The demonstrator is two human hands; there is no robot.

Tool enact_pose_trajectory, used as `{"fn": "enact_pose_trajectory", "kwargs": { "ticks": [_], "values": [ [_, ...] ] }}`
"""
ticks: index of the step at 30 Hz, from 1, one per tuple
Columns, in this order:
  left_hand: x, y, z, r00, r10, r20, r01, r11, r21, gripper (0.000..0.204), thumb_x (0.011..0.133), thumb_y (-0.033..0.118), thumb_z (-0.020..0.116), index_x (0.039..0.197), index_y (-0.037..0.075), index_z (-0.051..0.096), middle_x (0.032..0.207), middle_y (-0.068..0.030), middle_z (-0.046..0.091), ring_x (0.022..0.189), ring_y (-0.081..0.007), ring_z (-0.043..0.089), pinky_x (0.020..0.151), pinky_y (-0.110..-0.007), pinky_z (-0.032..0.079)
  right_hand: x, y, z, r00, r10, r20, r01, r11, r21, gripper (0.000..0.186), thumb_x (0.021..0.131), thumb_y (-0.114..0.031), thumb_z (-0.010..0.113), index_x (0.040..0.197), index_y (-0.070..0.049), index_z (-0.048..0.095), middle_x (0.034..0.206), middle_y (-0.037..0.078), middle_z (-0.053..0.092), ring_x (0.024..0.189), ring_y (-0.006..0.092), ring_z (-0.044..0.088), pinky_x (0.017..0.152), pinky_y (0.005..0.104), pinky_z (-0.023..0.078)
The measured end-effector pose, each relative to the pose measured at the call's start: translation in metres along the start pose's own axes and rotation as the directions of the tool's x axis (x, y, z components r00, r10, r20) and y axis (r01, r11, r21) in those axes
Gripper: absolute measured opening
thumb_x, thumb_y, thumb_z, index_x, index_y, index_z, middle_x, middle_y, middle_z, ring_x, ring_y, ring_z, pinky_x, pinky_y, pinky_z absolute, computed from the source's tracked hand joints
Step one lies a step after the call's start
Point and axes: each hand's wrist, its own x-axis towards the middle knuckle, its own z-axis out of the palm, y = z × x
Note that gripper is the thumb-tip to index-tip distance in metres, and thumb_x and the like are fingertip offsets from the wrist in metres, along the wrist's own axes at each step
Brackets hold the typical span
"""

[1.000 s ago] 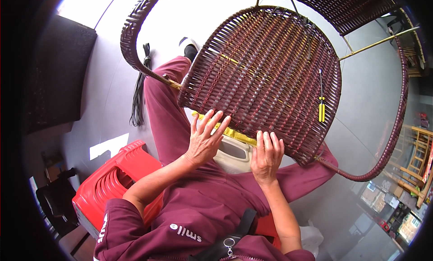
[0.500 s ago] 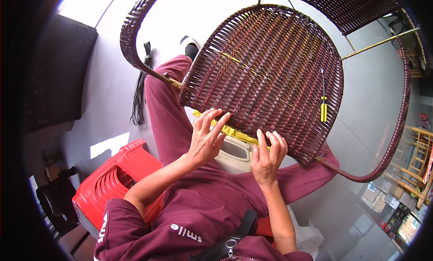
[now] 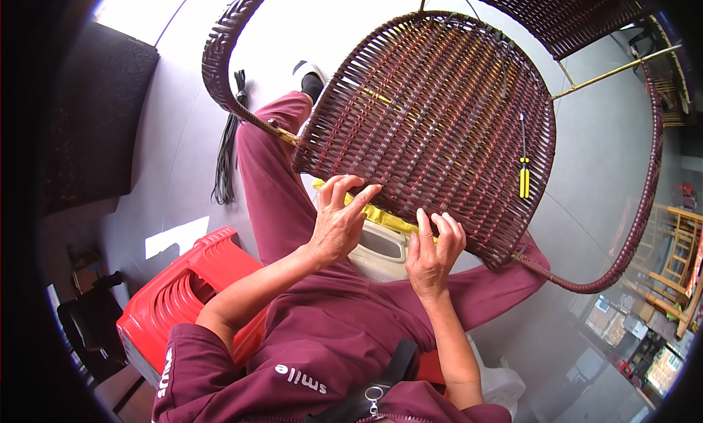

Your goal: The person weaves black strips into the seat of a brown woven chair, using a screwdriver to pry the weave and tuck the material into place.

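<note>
A dark brown woven wicker chair seat (image 3: 432, 108) lies tilted across my knees, joined to a frame with wrapped armrests. My left hand (image 3: 338, 222) curls its fingers over the seat's near edge, left of the middle. Along the same edge, further right, my right hand (image 3: 435, 253) grips with its fingertips on top and the thumb beside them. Yellow material (image 3: 388, 219) shows beneath the edge between the hands. A screwdriver-like tool (image 3: 524, 180) with a yellow and black handle rests on the right part of the seat.
A red plastic stool (image 3: 172, 291) stands at my left. Dark weaving strands (image 3: 226, 156) lie bundled on the floor beyond my left knee. A beige plastic piece (image 3: 381, 251) sits between my legs. The chair's backrest (image 3: 564, 13) rises at the far right; wooden frames (image 3: 677, 255) stand at the right.
The chair has shifted and turned slightly, its left armrest moving a little right. My left hand's fingers have slid slightly right along the edge; my right hand has barely moved.
</note>
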Motion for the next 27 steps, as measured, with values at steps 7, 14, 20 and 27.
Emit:
{"fn": "enact_pose_trajectory", "kwargs": {
  "ticks": [7,14,20,27],
  "values": [
    [0.002,-0.008,-0.007,0.999,-0.003,-0.036,0.0,0.997,-0.083,0.052,0.07,-0.001,0.063,0.121,0.009,0.054,0.116,-0.0129,0.047,0.111,-0.0323,0.04,0.097,-0.043,0.033,0.0,-0.004,0.003,1.0,-0.02,0.011,0.02,0.999,-0.028,0.032,0.082,-0.007,0.061,0.114,-0.01,0.063,0.11,0.009,0.051,0.107,0.0278,0.05,0.096,0.0475,0.037],
    [0.009,-0.003,-0.009,0.994,0.086,-0.069,-0.084,0.996,0.037,0.051,0.069,-0.002,0.06,0.118,0.013,0.058,0.113,-0.0108,0.05,0.108,-0.0302,0.045,0.094,-0.043,0.038,-0.002,-0.001,0.004,1.0,-0.01,-0.012,0.009,0.999,-0.043,0.031,0.083,-0.008,0.059,0.114,-0.01,0.063,0.111,0.008,0.051,0.108,0.0266,0.049,0.097,0.047,0.036],
    [0.013,0.006,-0.005,0.991,0.132,0.03,-0.135,0.949,0.284,0.043,0.076,0.003,0.058,0.118,0.01,0.058,0.114,-0.0125,0.051,0.109,-0.0313,0.046,0.094,-0.043,0.038,-0.002,0.014,0.009,0.996,-0.042,-0.084,0.043,0.999,0.019,0.038,0.08,-0.01,0.056,0.118,-0.01,0.058,0.11,0.006,0.049,0.111,0.0247,0.046,0.094,0.0429,0.038],
    [0.033,0.009,-0.022,0.992,0.123,0.035,-0.126,0.984,0.125,0.035,0.073,0.001,0.063,0.106,0.01,0.063,0.099,-0.0106,0.056,0.096,-0.0296,0.05,0.085,-0.04,0.04,-0.007,0.014,0.013,0.995,-0.029,-0.097,0.035,0.997,0.065,0.038,0.079,-0.011,0.057,0.117,-0.011,0.058,0.109,0.005,0.05,0.113,0.0232,0.046,0.095,0.0434,0.037]
  ]
}}
